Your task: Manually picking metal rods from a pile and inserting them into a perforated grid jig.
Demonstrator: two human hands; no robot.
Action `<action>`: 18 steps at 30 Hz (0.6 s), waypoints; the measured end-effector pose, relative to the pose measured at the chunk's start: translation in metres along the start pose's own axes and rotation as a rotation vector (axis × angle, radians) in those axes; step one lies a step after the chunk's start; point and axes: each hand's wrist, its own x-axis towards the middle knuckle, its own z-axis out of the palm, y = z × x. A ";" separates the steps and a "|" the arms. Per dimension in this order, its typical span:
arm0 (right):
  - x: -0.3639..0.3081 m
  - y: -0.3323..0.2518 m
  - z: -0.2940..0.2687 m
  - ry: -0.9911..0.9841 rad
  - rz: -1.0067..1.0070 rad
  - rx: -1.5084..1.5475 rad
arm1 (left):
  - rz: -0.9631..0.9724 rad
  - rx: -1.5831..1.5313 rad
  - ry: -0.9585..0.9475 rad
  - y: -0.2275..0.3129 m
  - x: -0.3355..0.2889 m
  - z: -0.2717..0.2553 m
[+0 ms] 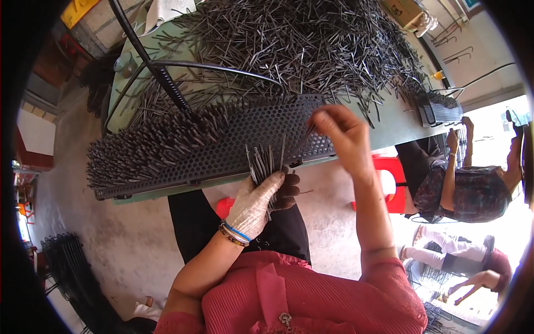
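My left hand (253, 209), in a pale work glove with dark fingers, is closed round a bundle of thin dark strips (261, 164). The strips stick up past the thumb, just in front of a long black perforated tray (267, 125). Bare and slightly blurred, my right hand (346, 136) is over the tray's right end, thumb and fingers pinched on what looks like one dark strip (310, 131). Many upright strips (150, 147) fill the tray's left part. Round holes show unfilled in its middle and right part.
A large heap of loose dark strips (300, 44) covers the green table (384, 133) behind the tray. A black bent-tube frame (150, 62) rises at the left. To the right, a person (467, 189) works at another tray (442, 113), near a red stool (386, 181).
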 end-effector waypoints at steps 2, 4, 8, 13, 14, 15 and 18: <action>0.017 -0.009 -0.006 0.141 -0.119 -0.100 | -0.019 -0.018 -0.008 -0.001 -0.002 0.001; 0.034 -0.005 -0.009 0.215 -0.225 -0.188 | -0.034 0.000 -0.006 -0.001 -0.001 0.002; 0.060 0.018 -0.010 0.262 -0.337 -0.364 | -0.047 -0.019 -0.026 -0.005 0.001 -0.001; 0.070 0.037 -0.010 0.241 -0.335 -0.386 | -0.065 -0.037 -0.019 -0.004 0.001 -0.003; 0.070 0.039 -0.010 0.202 -0.390 -0.432 | -0.067 -0.045 -0.018 -0.004 0.001 -0.004; 0.071 0.040 -0.010 0.162 -0.444 -0.479 | -0.067 -0.046 -0.017 -0.004 0.001 -0.004; 0.067 0.043 -0.006 0.096 -0.434 -0.508 | -0.070 -0.034 -0.019 -0.004 0.001 -0.005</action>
